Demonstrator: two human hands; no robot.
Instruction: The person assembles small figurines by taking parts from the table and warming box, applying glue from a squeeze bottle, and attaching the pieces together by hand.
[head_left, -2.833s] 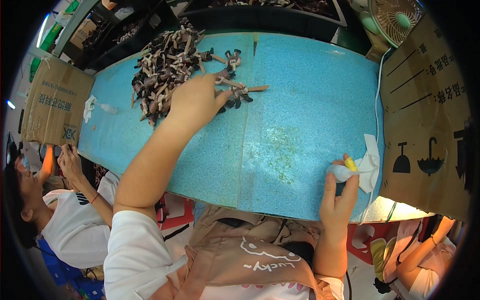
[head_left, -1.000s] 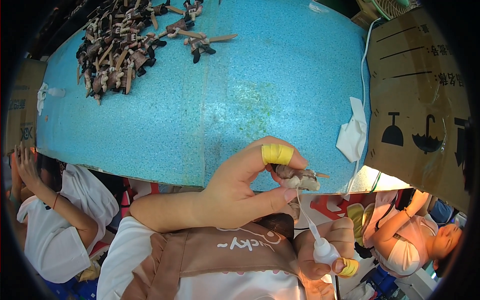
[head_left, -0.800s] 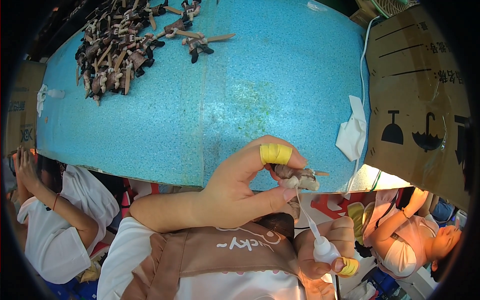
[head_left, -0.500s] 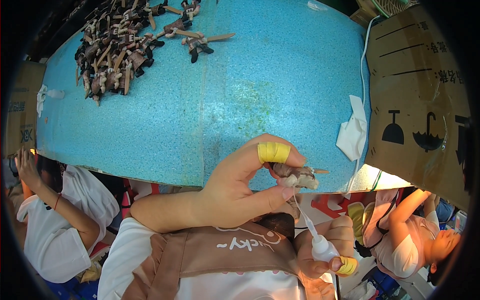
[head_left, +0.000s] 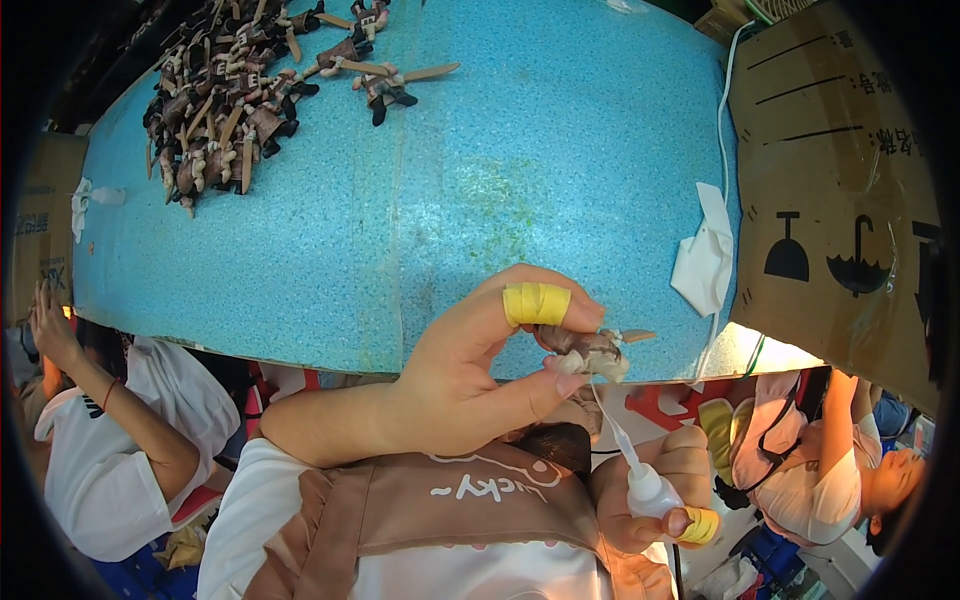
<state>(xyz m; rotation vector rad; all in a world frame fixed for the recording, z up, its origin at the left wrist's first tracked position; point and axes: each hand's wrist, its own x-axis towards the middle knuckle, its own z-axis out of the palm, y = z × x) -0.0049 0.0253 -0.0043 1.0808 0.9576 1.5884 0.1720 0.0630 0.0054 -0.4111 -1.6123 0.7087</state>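
Observation:
My left hand [head_left: 470, 370] pinches a small brown and white figure on a wooden stick [head_left: 590, 350] between thumb and forefinger, just over the near edge of the blue table [head_left: 500, 170]. Yellow tape wraps that forefinger. Below it my right hand [head_left: 655, 490], with yellow tape on one finger, grips a small white squeeze bottle [head_left: 650, 488]. The bottle's long thin nozzle points up and its tip touches the underside of the figure.
A pile of several similar stick figures [head_left: 225, 100] lies at the table's far left. A white cloth [head_left: 705, 255] hangs at the right edge beside a cardboard box [head_left: 835, 190]. One person [head_left: 120, 420] sits lower left, another [head_left: 830, 470] lower right.
My left hand came back from the pile with one figure to the near edge. My right hand dropped from the table's edge with the bottle; its nozzle now stays at the figure.

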